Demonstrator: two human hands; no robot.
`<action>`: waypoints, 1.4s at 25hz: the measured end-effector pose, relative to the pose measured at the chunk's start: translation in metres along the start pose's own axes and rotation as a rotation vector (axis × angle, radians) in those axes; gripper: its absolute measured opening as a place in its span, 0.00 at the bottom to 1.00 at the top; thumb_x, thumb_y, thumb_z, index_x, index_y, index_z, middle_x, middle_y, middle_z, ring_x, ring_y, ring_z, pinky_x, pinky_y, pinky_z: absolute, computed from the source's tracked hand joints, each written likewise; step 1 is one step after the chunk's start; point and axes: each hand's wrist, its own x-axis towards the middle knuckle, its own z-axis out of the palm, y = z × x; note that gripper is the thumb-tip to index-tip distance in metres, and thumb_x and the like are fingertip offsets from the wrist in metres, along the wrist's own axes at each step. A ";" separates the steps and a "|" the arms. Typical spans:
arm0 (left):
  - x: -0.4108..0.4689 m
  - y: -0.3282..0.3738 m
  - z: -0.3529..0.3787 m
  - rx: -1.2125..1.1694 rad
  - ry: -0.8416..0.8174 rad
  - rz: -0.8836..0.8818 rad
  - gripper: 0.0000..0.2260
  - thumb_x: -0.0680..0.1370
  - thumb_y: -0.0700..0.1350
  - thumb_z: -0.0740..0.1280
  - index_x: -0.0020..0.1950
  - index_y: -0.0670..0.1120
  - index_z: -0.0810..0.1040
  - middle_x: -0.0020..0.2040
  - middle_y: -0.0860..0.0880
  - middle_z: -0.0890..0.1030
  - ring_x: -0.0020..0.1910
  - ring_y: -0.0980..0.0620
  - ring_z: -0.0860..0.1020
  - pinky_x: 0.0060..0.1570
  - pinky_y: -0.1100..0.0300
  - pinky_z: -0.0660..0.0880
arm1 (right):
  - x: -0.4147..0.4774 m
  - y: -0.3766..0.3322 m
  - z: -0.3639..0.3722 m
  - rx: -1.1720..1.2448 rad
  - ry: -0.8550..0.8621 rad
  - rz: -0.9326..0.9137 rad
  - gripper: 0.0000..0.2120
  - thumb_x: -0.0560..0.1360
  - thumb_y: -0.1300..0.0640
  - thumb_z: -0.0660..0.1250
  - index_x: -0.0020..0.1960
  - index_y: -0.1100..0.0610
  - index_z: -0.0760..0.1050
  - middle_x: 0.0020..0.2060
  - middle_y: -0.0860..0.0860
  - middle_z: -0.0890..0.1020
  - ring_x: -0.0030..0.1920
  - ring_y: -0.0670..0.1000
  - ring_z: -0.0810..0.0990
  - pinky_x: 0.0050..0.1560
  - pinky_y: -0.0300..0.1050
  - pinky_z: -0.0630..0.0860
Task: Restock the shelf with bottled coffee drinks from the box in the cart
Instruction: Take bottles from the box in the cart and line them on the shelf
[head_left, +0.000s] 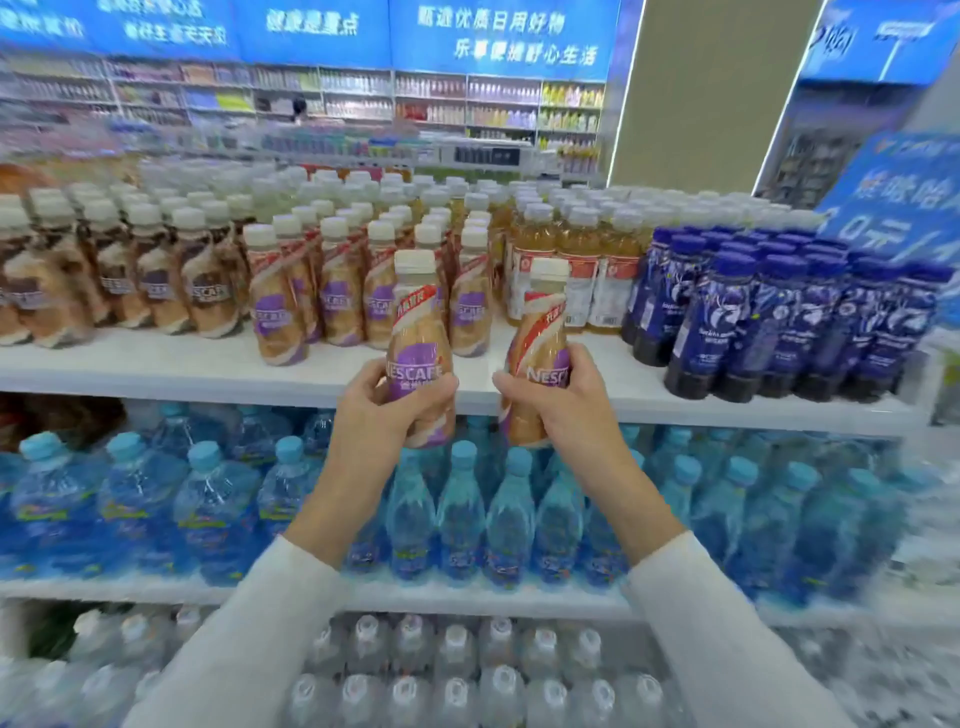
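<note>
White shelf (156, 364) across mid-frame, water bottles (218, 499) below it, rows of coffee bottles (337, 291) standing on it, left hand (384, 410) at centre, fingers (444, 387) clamped round an upright coffee bottle (418, 332), right hand (563, 402) beside it gripping a tilted second bottle (537, 332).

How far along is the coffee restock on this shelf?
Done: rows of purple-label coffee bottles stand on the top shelf. In hand: the left hand grips an upright bottle, the right hand a tilted bottle, both before the shelf edge, not yet placed. Left: set both down, probably on the bare front strip. The box and cart are out of view, so remaining stock is unknown.
</note>
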 end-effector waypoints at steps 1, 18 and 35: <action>0.013 0.006 0.005 0.048 -0.013 0.038 0.16 0.69 0.43 0.79 0.55 0.46 0.80 0.45 0.51 0.87 0.42 0.53 0.85 0.48 0.55 0.81 | 0.014 -0.002 -0.001 -0.012 -0.002 -0.020 0.24 0.70 0.58 0.78 0.62 0.56 0.72 0.51 0.50 0.83 0.48 0.47 0.82 0.45 0.39 0.78; 0.115 -0.023 -0.013 0.299 0.012 0.116 0.29 0.71 0.48 0.79 0.70 0.47 0.75 0.60 0.53 0.82 0.58 0.55 0.80 0.48 0.68 0.76 | 0.107 0.038 0.044 -0.118 -0.012 -0.074 0.35 0.70 0.55 0.79 0.67 0.47 0.60 0.60 0.44 0.75 0.58 0.39 0.76 0.57 0.36 0.74; 0.107 -0.028 -0.031 0.412 -0.024 0.157 0.30 0.66 0.44 0.83 0.64 0.53 0.73 0.56 0.57 0.81 0.54 0.60 0.80 0.46 0.70 0.78 | 0.092 0.051 0.034 -0.462 0.136 -0.096 0.35 0.63 0.44 0.82 0.64 0.47 0.69 0.57 0.43 0.78 0.54 0.45 0.79 0.50 0.37 0.78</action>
